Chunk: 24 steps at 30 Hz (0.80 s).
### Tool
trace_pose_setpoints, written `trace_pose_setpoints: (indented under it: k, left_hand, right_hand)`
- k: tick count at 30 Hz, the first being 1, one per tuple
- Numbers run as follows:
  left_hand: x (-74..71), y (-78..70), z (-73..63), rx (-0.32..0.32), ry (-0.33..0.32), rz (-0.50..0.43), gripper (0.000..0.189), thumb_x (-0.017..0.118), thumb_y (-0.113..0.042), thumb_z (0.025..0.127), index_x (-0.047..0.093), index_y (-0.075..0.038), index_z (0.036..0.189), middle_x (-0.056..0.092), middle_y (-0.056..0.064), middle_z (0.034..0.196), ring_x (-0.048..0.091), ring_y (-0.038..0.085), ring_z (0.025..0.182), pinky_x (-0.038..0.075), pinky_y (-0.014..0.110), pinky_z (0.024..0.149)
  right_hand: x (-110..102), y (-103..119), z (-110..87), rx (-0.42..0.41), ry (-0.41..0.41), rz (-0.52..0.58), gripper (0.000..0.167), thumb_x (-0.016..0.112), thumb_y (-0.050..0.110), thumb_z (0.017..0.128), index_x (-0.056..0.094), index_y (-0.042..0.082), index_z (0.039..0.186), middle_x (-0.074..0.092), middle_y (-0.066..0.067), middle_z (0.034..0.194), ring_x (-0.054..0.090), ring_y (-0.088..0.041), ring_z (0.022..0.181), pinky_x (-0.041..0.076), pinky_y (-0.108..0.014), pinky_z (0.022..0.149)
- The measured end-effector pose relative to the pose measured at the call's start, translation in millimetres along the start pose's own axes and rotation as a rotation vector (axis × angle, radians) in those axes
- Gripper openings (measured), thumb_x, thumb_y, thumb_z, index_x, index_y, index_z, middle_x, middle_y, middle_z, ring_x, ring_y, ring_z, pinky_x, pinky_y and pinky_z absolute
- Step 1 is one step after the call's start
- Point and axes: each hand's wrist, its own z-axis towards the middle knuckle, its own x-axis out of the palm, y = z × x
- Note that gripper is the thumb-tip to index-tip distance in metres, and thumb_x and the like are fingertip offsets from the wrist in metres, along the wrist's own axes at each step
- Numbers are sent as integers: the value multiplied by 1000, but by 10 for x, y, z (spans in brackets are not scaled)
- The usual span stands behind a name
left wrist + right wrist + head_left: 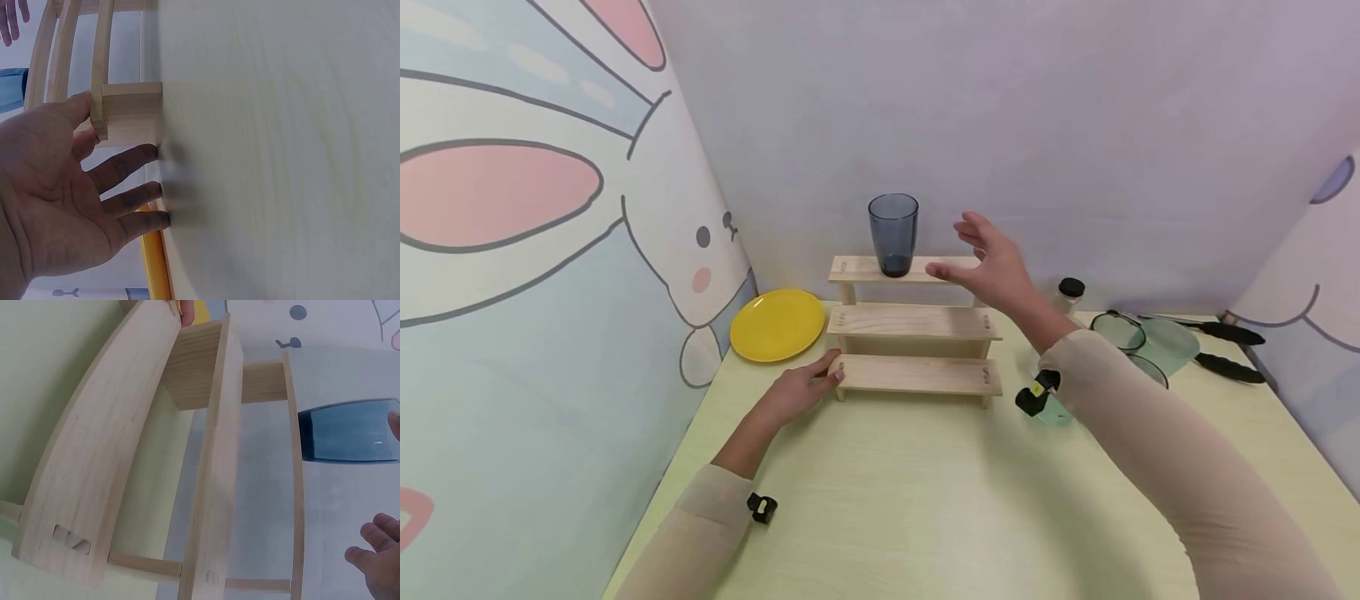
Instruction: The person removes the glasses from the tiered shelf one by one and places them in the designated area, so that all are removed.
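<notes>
A three-tier wooden shelf rack [914, 322] stands on the table, and a blue-tinted glass [893, 237] is upright on its top tier. At the left end of the lowest board, my left hand [797, 392] pinches the wood between thumb and index finger, as the left wrist view shows. Its other fingers [128, 203] spread loosely beside the rack, their tips close to the tabletop. My right hand [992, 265] hovers to the right of the glass, thumb and fingers apart, holding nothing. In the right wrist view the glass [350, 432] lies between thumb and fingers, with a gap to the fingers.
Left of the rack a yellow plate [777, 326] lies near the wall. On the right are a black-lidded jar [1070, 293], clear greenish glassware [1118, 332] and black-handled utensils [1231, 333]. My right forearm partly hides a greenish glass item [1056, 412]. Walls border the table.
</notes>
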Motion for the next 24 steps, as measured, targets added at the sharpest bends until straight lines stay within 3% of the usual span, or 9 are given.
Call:
trace_pose_setpoints:
  k: [15,24]
  left_hand:
    - [4,26,1,26,-16,-13,78,50,-73,109,31,-38,175,50,15,171,50,50,155,42,69,124]
    - [3,22,-18,17,-11,-29,78,51,-73,108,31,-37,175,50,12,172,49,50,157,40,70,125]
  right_hand:
    - [405,199,214,40,10,38,111,90,53,92,27,20,177,44,-6,177,44,-26,164,39,-54,132]
    - [521,248,376,132,-18,224,112,88,54,93,24,22,178,43,-4,178,44,-22,164,42,-50,130]
